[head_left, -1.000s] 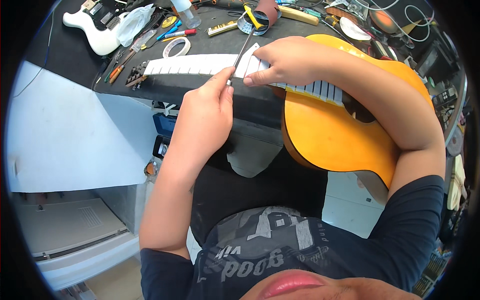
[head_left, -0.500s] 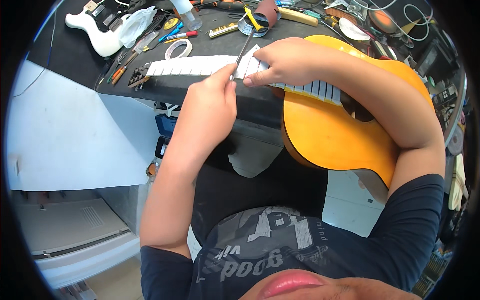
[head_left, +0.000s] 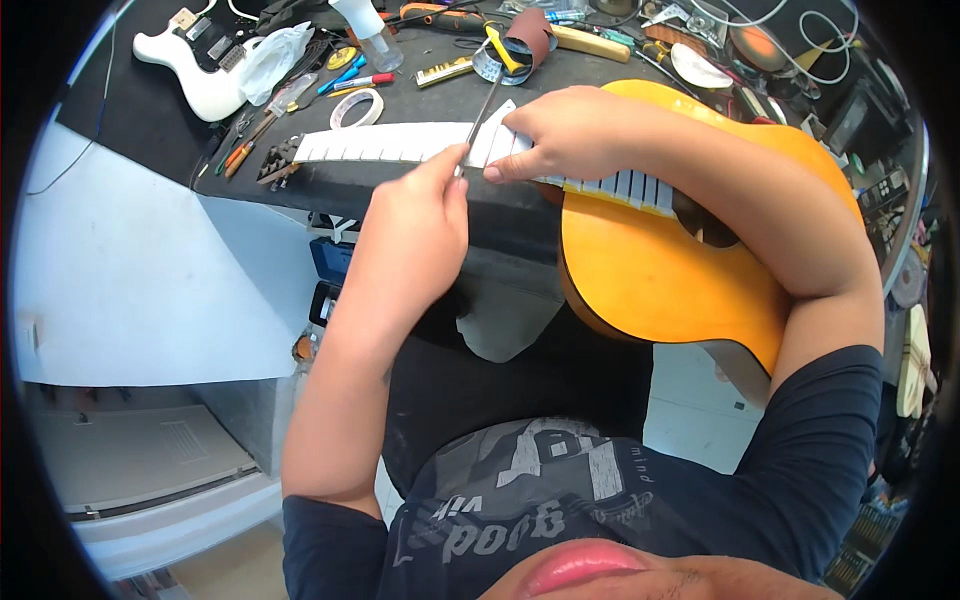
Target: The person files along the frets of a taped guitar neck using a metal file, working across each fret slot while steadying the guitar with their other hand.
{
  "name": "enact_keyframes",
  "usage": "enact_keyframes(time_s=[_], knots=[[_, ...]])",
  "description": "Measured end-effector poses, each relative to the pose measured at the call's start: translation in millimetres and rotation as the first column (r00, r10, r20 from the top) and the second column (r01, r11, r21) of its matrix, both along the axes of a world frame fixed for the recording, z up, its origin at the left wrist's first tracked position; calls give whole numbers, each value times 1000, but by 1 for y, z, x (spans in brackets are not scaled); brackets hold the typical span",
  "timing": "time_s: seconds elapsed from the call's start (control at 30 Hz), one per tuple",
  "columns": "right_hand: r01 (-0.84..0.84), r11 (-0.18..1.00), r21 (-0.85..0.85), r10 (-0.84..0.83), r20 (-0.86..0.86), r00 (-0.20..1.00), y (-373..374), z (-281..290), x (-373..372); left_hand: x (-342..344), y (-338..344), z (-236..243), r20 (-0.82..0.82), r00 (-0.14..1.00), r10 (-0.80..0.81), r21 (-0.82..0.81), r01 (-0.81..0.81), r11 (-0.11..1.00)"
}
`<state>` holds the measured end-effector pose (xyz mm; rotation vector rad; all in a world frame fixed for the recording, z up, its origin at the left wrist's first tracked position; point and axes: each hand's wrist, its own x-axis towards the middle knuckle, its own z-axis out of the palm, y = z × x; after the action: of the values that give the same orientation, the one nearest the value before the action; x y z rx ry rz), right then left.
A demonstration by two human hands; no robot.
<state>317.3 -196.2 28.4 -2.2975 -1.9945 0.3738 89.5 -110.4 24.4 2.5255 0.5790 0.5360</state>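
An orange acoustic guitar point(head_left: 660, 265) lies with its body at my right, its neck reaching left along the bench edge. White tape-like covering, crossed by dark fret lines, hides much of the fretboard point(head_left: 385, 141). My left hand point(head_left: 420, 215) is closed around the near end of a thin metal file point(head_left: 484, 112), slanting across the neck. The far end of the file meets a yellow handle point(head_left: 503, 48), which seems to belong to it. My right hand point(head_left: 575, 130) is wrapped over the neck beside the file, thumb on the near side. Its other fingers are mostly hidden.
Behind the neck lie a tape roll point(head_left: 357, 108), markers point(head_left: 362, 84), a spray bottle point(head_left: 372, 35) and rolled brown sandpaper point(head_left: 530, 38). A white electric guitar body point(head_left: 190, 72) rests at far left. Screwdrivers point(head_left: 245, 145) lie near the headstock. Tools and cables crowd the far right.
The whole view has shifted slightly. My left hand and the file have come a little toward me; my right hand keeps its place on the neck.
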Motion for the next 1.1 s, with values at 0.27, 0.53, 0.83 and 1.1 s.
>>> enact_keyframes(time_s=[0.27,0.53,0.83,1.1], knots=[[39,998,-46,-38,11,999,0,5,1,-172,-74,-50,33,996,89,-225,-79,971],[105,991,-80,-107,-19,994,-19,9,14,-178,-44,-115,-384,923,-9,-299,-115,947],[328,909,258,-376,168,911,-145,24,80,-90,14,-265,-508,853,-120,-150,50,987],[534,788,307,-549,-43,835,-172,-19,109,-38,89,-446,-731,574,-369,-89,456,885]])
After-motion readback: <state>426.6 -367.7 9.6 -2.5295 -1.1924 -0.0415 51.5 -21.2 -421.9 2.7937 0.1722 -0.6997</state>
